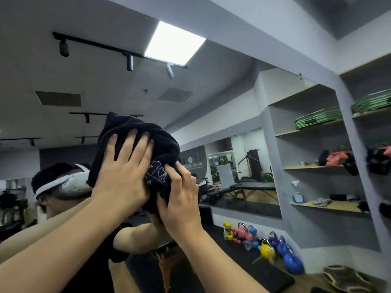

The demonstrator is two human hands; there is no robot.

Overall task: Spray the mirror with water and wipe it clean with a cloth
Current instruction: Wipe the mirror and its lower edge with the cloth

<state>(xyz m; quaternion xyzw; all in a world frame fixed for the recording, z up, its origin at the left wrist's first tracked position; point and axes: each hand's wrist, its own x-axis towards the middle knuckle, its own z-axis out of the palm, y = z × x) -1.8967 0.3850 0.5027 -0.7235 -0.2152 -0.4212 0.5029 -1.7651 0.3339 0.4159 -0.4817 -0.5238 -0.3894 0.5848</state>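
A large wall mirror [88,77] fills the left and middle of the view and reflects a ceiling, a gym room and a person wearing a headset. A black cloth [135,132] with a pale printed pattern is bunched against the glass at about head height. My left hand [124,168] presses flat on the cloth with its fingers straight and spread. My right hand [179,197] grips the cloth's lower right part with curled fingers. A blue-and-white spray bottle [297,193] stands on a wooden shelf to the right, away from both hands.
Grey shelving [347,132] at the right holds green mats [319,119], bags and small items. Several coloured kettlebells [275,248] stand on a black-topped ledge [239,261] below the mirror. A patterned object [347,278] lies at the bottom right.
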